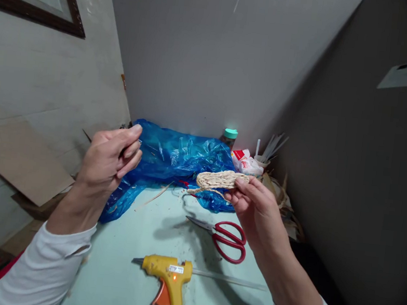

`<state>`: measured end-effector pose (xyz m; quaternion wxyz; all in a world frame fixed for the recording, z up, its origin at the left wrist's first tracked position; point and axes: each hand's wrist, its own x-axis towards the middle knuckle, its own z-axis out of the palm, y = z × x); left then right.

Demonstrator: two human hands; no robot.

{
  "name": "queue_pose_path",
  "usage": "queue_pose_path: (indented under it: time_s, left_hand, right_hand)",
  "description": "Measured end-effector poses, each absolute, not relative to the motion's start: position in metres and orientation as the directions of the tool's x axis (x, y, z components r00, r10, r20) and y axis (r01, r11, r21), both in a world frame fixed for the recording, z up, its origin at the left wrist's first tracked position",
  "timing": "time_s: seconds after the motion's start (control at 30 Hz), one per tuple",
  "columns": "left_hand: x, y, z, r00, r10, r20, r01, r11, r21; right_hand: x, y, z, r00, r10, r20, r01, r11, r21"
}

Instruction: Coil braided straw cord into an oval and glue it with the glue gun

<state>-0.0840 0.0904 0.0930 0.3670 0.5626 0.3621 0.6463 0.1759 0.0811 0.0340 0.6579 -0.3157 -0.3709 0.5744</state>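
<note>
My right hand (251, 196) pinches one end of a small woven straw piece (218, 179), pale and oblong, between thumb and fingers. A loose strand hangs along its lower edge. My left hand (114, 155) is raised to the left, apart from the straw piece, with thumb and fingers pressed together; what they hold, if anything, is too small to make out. Below the hands, red-handled scissors (228, 241) lie on the pale green table (114, 269). Nearer to me is a yellow glue gun (167, 267) with an orange trigger, a lit red light and a clear glue stick in its back.
A crumpled blue plastic bag (174, 152) covers the table's back. Behind it stand a jar with a green lid (230, 134), a red-and-white packet (246, 162) and a cup of white sticks (273, 147). Grey panels (213, 61) rise behind and right. Cardboard (24, 160) leans left.
</note>
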Motion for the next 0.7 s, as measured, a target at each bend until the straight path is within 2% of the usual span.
queue_pose_path:
  time_s: [0.13,0.33,0.57,0.7]
  left_hand:
    - [-0.082,0.09,0.093,-0.094,0.842,0.531,-0.026,-0.536,0.844]
    - [-0.09,0.081,0.099,0.007,0.722,0.692,-0.138,-0.685,0.716]
    - [-0.084,0.07,0.097,-0.063,0.762,0.645,-0.093,-0.648,0.756]
    - [-0.076,0.061,0.098,-0.016,0.77,0.638,-0.061,-0.637,0.768]
  right_hand:
    - [0.172,0.073,0.036,0.016,0.986,0.166,-0.496,0.152,-0.855]
    - [0.171,0.068,0.035,-0.01,0.977,0.214,-0.477,0.184,-0.86]
    - [0.17,0.07,0.033,-0.019,0.975,0.221,-0.464,0.187,-0.866]
    - [0.168,0.068,0.032,-0.044,0.973,0.229,-0.444,0.186,-0.877]
